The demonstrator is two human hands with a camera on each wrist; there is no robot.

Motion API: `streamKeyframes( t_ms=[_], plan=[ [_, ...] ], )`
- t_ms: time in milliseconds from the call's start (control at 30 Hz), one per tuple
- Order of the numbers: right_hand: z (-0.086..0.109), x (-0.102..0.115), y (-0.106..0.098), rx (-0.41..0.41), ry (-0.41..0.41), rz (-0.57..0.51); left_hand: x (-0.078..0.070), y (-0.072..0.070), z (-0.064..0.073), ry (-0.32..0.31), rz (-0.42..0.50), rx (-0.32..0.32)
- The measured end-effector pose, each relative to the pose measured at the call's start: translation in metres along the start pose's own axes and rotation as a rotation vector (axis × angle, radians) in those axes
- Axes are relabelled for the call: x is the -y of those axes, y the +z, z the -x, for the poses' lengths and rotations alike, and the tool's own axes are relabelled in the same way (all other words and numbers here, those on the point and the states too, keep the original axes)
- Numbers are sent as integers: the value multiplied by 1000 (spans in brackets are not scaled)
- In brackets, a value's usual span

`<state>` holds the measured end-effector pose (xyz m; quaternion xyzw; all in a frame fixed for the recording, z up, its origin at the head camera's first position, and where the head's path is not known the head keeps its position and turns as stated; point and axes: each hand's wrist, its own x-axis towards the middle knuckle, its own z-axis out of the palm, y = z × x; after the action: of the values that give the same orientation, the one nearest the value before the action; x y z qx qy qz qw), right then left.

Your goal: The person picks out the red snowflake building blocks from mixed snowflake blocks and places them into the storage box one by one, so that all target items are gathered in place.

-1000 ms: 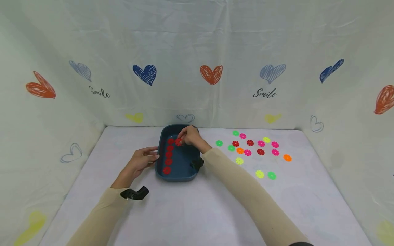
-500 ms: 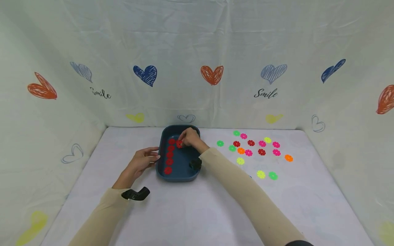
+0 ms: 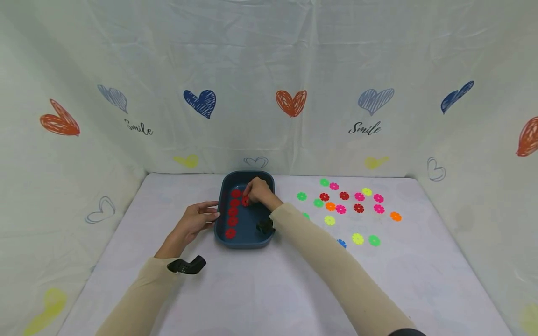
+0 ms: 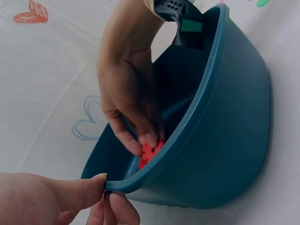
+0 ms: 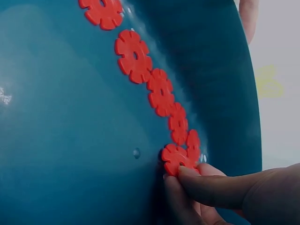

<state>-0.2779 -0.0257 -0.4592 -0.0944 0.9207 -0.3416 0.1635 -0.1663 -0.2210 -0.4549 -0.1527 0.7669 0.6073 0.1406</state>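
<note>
A dark blue-green plastic basin (image 3: pixel 252 228) stands on the white table. My left hand (image 3: pixel 195 219) pinches its left rim, with the thumb on top and fingers underneath in the left wrist view. Inside the basin, my right hand (image 3: pixel 259 191) pinches a red notched plastic disc (image 5: pixel 176 158) between thumb and fingers. Several matching red discs (image 5: pixel 161 92) lie in a row along the basin's left side. The held disc is low, beside the far end of that row; the right wrist view shows it overlapping a disc there.
Loose notched discs in pink, yellow, green, orange, blue and dark red (image 3: pixel 358 208) lie scattered right of the basin. The right sleeve (image 3: pixel 328 256) passes in front of a blue disc (image 3: pixel 342 243). A heart-printed white curtain (image 3: pixel 252 70) hangs behind the table.
Inside the basin, my right hand has shifted slightly nearer and lower with the red disc. As the right sleeve moved, a blue and another green disc came into view. My left hand stays on the rim.
</note>
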Motion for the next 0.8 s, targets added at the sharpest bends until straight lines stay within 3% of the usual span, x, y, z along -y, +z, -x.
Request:
streamKeyframes(
  t_ms=[800],
  plan=[
    [3, -6, 5, -30, -52, -8, 0, 0, 0, 12, -3, 4]
  ],
)
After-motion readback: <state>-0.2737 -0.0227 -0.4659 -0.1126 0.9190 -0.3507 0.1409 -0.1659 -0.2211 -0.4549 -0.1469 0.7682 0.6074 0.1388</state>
